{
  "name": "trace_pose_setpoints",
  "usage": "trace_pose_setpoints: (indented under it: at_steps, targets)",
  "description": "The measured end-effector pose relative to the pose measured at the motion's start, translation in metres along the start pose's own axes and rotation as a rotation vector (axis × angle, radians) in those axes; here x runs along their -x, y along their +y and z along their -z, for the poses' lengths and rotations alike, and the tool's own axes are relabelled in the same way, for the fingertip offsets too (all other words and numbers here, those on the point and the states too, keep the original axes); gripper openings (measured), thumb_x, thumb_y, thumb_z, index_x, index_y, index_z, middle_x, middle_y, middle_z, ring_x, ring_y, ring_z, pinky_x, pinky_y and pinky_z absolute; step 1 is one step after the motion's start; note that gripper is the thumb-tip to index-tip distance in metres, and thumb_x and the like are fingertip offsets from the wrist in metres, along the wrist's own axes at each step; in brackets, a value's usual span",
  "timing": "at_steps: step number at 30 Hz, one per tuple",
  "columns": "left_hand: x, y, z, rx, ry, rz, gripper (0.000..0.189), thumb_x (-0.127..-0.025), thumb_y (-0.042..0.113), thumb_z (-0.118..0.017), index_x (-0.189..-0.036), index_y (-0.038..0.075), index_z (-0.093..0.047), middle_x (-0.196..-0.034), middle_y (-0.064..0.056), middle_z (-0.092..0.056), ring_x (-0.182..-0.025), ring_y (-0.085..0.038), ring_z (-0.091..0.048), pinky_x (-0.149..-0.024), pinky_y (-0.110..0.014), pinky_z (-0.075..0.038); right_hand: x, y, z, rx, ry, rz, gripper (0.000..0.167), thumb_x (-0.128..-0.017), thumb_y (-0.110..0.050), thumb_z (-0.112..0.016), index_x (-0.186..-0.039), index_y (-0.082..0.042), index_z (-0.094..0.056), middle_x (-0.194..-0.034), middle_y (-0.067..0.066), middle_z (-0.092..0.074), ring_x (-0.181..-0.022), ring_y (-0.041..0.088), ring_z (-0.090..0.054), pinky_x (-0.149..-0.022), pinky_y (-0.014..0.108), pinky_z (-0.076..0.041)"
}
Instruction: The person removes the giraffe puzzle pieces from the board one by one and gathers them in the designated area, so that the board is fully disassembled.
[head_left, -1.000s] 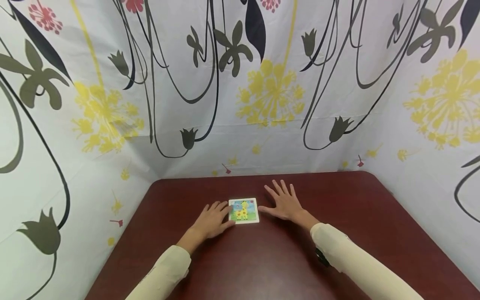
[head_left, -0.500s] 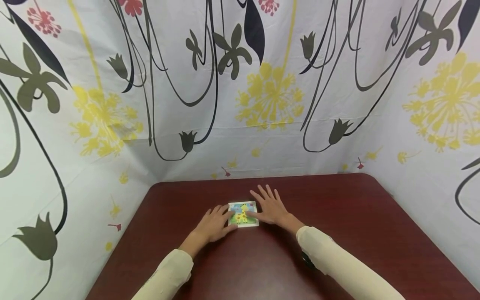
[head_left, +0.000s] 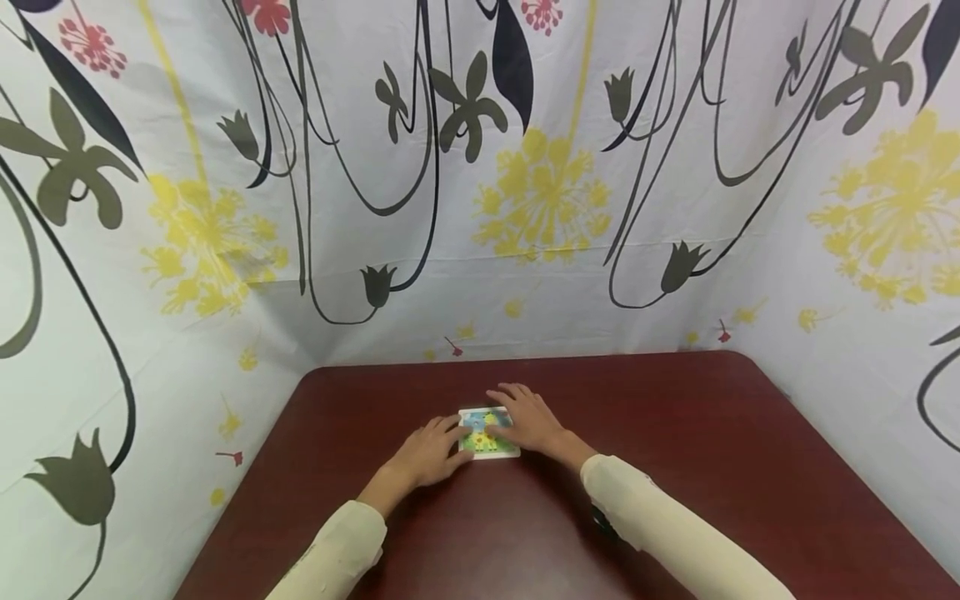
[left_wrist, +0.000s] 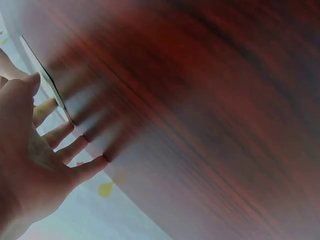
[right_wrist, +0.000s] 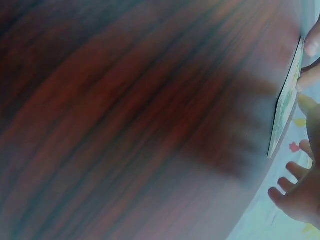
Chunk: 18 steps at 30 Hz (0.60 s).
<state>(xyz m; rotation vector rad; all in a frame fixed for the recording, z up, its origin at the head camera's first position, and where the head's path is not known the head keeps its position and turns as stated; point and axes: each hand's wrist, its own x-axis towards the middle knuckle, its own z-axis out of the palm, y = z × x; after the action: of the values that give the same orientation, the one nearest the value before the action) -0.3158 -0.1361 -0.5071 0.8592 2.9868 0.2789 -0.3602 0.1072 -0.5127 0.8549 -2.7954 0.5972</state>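
Observation:
A small square giraffe picture puzzle (head_left: 484,445) in a white frame lies flat on the dark red table, picture side up. My left hand (head_left: 426,454) rests at its left side, fingers spread and slightly bent, thumb by the near left corner. In the left wrist view this hand (left_wrist: 37,172) has fingertips at the puzzle's edge (left_wrist: 45,77) and on the table. My right hand (head_left: 534,423) reaches over the right side, its thumb overlapping the picture. The right wrist view shows that hand (right_wrist: 302,197) with fingers spread beside the thin puzzle (right_wrist: 286,107).
The dark red wooden table (head_left: 637,433) has rounded far corners. White cloth (head_left: 480,325) printed with flowers hangs close behind it and along both sides. Both forearms wear cream sleeves (head_left: 660,517), and something dark shows under the right cuff.
My right hand has moved left from beside the puzzle to over its right part, its fingers drawing in a little. The left hand has stayed nearly in place, and the puzzle lies where it was.

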Motion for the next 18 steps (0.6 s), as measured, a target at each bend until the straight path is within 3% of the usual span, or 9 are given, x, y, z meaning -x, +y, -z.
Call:
trace_pose_setpoints:
  at_steps: [7,12,18]
  targets:
    - [0.000,-0.001,0.002,0.003,-0.002,-0.004,0.051,-0.107,0.045,-0.056,-0.151,0.019,-0.055,-0.160,-0.011,-0.043,-0.145,-0.034,-0.043,-0.105,-0.059,-0.046,-0.009,-0.006,-0.004,-0.038,-0.007,-0.024,0.062,-0.098,-0.041,-0.074,-0.149,-0.010,-0.057,-0.144,0.017,-0.055,-0.133,0.039,-0.051,-0.102,0.061,-0.046]
    - [-0.001,-0.001,0.005,0.017,-0.026,0.001,0.051,-0.107,0.046,-0.056,-0.152,0.021,-0.054,-0.161,-0.011,-0.041,-0.147,-0.034,-0.040,-0.106,-0.060,-0.045,-0.015,-0.008,-0.007,-0.077,-0.026,-0.006,0.053,-0.098,-0.034,-0.075,-0.143,-0.008,-0.062,-0.131,0.015,-0.063,-0.117,0.033,-0.060,-0.087,0.051,-0.054]
    - [-0.001,-0.001,0.007,0.023,-0.061,0.011,0.054,-0.106,0.049,-0.056,-0.153,0.022,-0.052,-0.162,-0.010,-0.040,-0.148,-0.034,-0.038,-0.107,-0.060,-0.044,-0.018,-0.012,-0.010,-0.117,-0.053,0.004,0.044,-0.099,-0.030,-0.074,-0.137,-0.009,-0.068,-0.120,0.016,-0.064,-0.101,0.029,-0.059,-0.071,0.040,-0.051]
